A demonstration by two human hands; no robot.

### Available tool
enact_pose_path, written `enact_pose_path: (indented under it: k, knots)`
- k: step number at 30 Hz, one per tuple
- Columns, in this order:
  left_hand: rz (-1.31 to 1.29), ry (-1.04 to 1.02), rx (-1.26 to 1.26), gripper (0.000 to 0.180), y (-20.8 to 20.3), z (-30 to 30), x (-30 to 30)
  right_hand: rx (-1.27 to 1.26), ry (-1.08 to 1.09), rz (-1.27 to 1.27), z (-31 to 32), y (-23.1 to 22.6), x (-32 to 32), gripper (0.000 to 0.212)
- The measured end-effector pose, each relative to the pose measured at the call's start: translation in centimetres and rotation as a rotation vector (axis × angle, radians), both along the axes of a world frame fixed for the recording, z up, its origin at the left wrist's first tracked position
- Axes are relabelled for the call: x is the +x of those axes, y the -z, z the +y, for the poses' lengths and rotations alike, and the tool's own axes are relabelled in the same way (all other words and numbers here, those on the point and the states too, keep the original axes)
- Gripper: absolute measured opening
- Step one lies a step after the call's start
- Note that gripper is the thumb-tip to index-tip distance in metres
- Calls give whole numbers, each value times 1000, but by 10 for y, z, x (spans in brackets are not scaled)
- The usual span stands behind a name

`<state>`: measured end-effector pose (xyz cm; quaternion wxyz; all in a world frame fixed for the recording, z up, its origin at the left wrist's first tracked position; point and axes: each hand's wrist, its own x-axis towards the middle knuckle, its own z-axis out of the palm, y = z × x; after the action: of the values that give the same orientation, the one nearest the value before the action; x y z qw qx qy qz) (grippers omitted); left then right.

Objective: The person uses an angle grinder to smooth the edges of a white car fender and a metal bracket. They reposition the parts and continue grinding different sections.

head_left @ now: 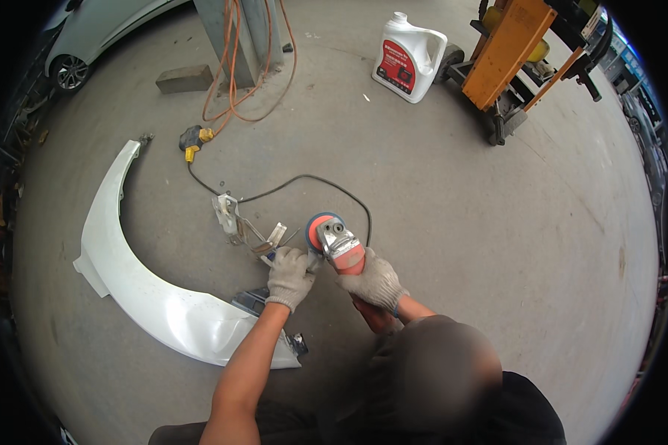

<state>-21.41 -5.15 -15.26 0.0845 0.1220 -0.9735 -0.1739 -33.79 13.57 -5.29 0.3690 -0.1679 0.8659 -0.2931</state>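
Both my hands wear pale knitted gloves. My right hand (pixel 375 282) is wrapped round the red body of an angle grinder (pixel 347 256). Its orange-red disc with a blue edge (pixel 319 224) lies just beyond my left hand. My left hand (pixel 290 278) is closed on a metal bracket (pixel 273 239) beside the disc; the part inside the fist is hidden. Whether disc and metal touch, I cannot tell. Another whitish metal piece (pixel 228 215) lies at the bracket's far left end. To the left, a curved white car fender (pixel 137 285) rests on the floor.
A black cable (pixel 312 178) loops from the grinder to a yellow-and-black connector (pixel 191 139). Orange cord (pixel 234 81) hangs by a grey post (pixel 237 37), next to a block (pixel 184 78). Beyond are a white jug (pixel 408 58), an orange wheeled machine (pixel 508 52) and a car (pixel 100 30).
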Motion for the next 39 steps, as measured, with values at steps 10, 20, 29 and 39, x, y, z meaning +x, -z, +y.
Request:
enact_pose_path:
  k: [10, 20, 29, 39]
  knots:
    - [10, -2, 0, 27, -1, 4, -2, -10, 4, 7, 0, -3, -2, 73]
    - [45, 6, -7, 25, 2, 2, 0, 4, -4, 30, -2, -4, -1, 71]
    - [-47, -1, 38, 29, 0, 3, 0, 10, 11, 19, -3, -10, -1, 66]
    - [-62, -2, 28, 26, -4, 2, -2, -5, 9, 32, -2, -8, -1, 68]
